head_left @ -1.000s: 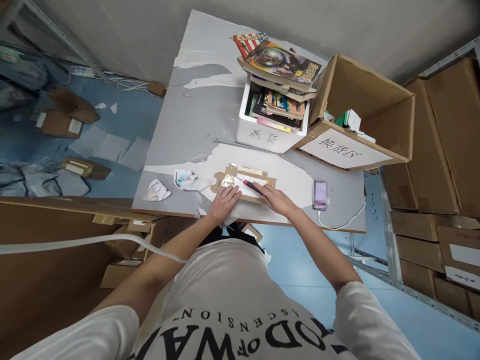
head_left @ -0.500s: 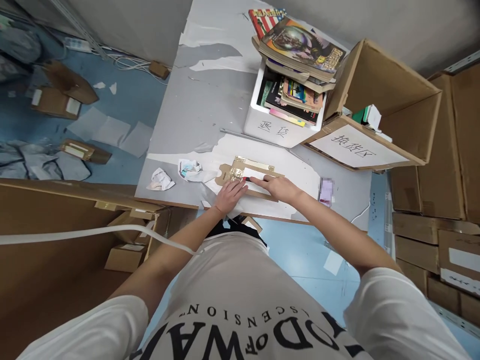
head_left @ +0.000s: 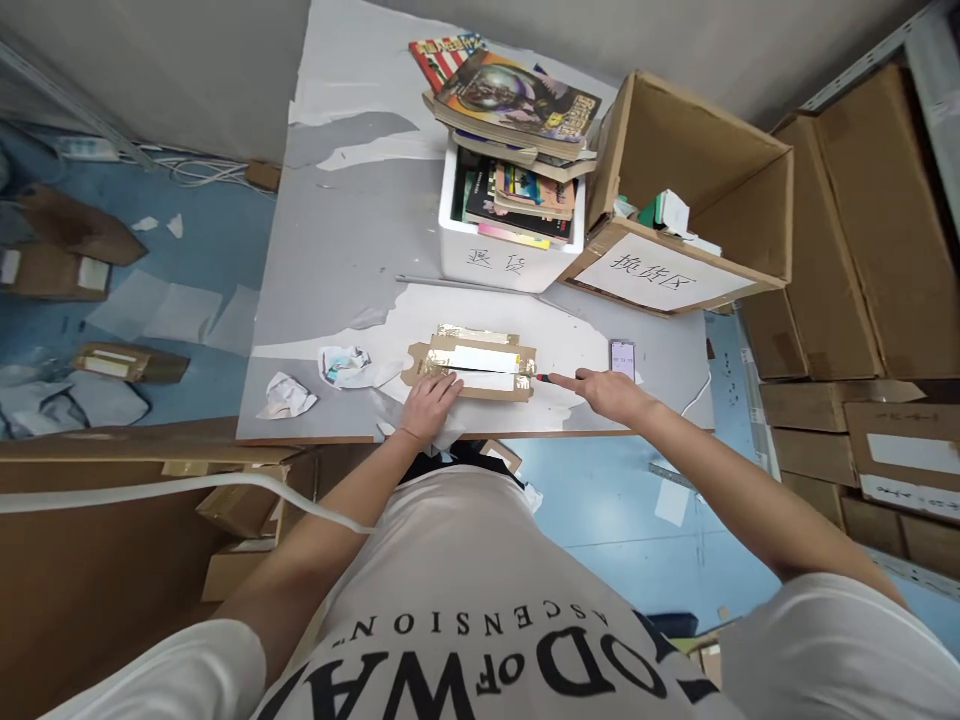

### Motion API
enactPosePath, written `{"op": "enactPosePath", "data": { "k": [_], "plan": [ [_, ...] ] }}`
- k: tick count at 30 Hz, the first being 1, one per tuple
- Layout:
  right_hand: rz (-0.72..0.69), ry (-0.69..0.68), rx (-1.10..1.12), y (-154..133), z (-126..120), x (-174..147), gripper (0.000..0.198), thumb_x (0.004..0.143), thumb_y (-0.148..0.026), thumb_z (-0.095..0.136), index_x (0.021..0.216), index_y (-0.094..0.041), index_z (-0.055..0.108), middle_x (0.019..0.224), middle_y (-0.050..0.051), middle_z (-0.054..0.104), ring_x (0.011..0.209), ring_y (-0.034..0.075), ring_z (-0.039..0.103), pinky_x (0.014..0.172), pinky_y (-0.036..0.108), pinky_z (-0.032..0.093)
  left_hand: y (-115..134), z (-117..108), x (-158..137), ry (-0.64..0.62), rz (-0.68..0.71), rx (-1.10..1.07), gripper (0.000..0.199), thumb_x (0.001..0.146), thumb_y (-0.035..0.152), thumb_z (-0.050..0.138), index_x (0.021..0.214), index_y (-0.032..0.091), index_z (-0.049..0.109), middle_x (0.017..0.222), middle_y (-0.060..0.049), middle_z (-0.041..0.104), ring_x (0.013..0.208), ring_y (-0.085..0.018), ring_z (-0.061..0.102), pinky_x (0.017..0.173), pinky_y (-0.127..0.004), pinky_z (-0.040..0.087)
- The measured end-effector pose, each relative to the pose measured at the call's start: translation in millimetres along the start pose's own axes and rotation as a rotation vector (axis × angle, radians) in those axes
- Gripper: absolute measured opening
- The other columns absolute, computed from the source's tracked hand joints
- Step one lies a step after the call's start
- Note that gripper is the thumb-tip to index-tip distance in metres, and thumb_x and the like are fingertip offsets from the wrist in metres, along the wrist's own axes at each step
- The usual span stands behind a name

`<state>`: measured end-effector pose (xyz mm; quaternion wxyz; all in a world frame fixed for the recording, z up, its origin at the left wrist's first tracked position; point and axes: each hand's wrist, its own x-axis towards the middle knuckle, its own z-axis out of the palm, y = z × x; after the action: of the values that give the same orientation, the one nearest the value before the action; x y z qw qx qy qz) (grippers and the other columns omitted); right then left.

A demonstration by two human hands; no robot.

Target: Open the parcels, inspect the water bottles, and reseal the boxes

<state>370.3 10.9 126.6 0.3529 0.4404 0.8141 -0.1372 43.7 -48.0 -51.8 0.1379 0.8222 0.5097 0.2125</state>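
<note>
Brown cardboard parcel (head_left: 480,392) lies flat, white label (head_left: 484,358) slit lengthwise.
Slim red-and-black tool (head_left: 545,378) points toward its right end.

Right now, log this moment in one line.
left hand: resting on package; right hand: holding cutter; package: slit along white label; phone: on table

soft even light — glints on carton tape (head_left: 440,357) — wide-angle stretch toward edges

There are two hands (head_left: 430,407) (head_left: 615,396), one tool (head_left: 544,378), one phone (head_left: 622,358), two paper wads (head_left: 289,397) (head_left: 345,368).
</note>
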Motion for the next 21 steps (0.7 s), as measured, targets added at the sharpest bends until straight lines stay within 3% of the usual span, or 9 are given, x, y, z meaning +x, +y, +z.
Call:
{"op": "enactPosePath", "data": {
  "k": [6, 10, 12, 15, 18, 21],
  "plan": [
    [0.000, 0.185, 0.097, 26.3, 36.1, -31.6, 0.077, 0.085, -0.005, 0.035, 0.147, -0.047, 0.016, 0.104, 0.004, 0.059, 0.066, 0.015, 0.058, 0.056, 0.024, 0.037, 1.8, -2.9, 1.8, 0.005, -0.023, -0.004, 0.037, 0.091, 0.018, 0.044, 0.123, 0.024, 0.061, 0.127, -0.009, 0.062, 0.116, -0.027, 0.053, 0.100, -0.046, 0.039],
    [0.357, 0.476, 0.364, 39.8, 97.3, -43.4, 0.059, 0.095, -0.030, 0.028, 0.151, -0.035, 0.011, 0.111, 0.008, 0.056, 0.080, 0.021, 0.060, 0.059, 0.028, 0.045, 5.1, -8.4, 3.7, 0.010, -0.016, 0.008, 0.035, 0.091, 0.022, 0.046, 0.123, 0.024, 0.061, 0.126, -0.009, 0.061, 0.117, -0.027, 0.052, 0.099, -0.046, 0.041],
    [0.525, 0.527, 0.511, 32.6, 131.8, -24.8, 0.059, 0.095, -0.032, 0.025, 0.152, -0.028, 0.011, 0.115, 0.012, 0.054, 0.083, 0.022, 0.059, 0.064, 0.032, 0.048, 8.4, -14.4, 3.4, -0.005, 0.007, 0.029, 0.037, 0.090, 0.023, 0.047, 0.125, 0.023, 0.058, 0.128, -0.010, 0.059, 0.119, -0.027, 0.050, 0.100, -0.047, 0.041],
    [0.666, 0.515, 0.695, 7.8, 174.0, 21.8, 0.061, 0.093, -0.032, 0.025, 0.152, -0.020, 0.014, 0.115, 0.016, 0.052, 0.087, 0.025, 0.058, 0.072, 0.038, 0.049, 14.3, -26.8, 2.0, -0.059, 0.037, 0.074, 0.042, 0.089, 0.024, 0.048, 0.130, 0.020, 0.054, 0.133, -0.012, 0.055, 0.124, -0.029, 0.046, 0.103, -0.049, 0.038],
    [0.695, 0.551, 0.789, -17.5, 201.8, 60.9, 0.061, 0.091, -0.031, 0.029, 0.149, -0.010, 0.023, 0.114, 0.021, 0.049, 0.100, 0.031, 0.052, 0.081, 0.045, 0.046, 18.5, -38.7, 2.3, -0.130, 0.043, 0.100, 0.044, 0.088, 0.025, 0.049, 0.131, 0.018, 0.053, 0.135, -0.014, 0.052, 0.125, -0.030, 0.044, 0.102, -0.049, 0.039],
    [0.699, 0.634, 0.838, -30.1, 216.9, 77.2, 0.058, 0.089, -0.028, 0.033, 0.144, -0.009, 0.034, 0.116, 0.024, 0.047, 0.104, 0.034, 0.047, 0.085, 0.053, 0.042, 19.1, -46.4, 3.7, -0.160, 0.037, 0.125, 0.042, 0.088, 0.024, 0.048, 0.129, 0.021, 0.054, 0.133, -0.014, 0.053, 0.123, -0.029, 0.046, 0.100, -0.049, 0.040]
  ]
}}
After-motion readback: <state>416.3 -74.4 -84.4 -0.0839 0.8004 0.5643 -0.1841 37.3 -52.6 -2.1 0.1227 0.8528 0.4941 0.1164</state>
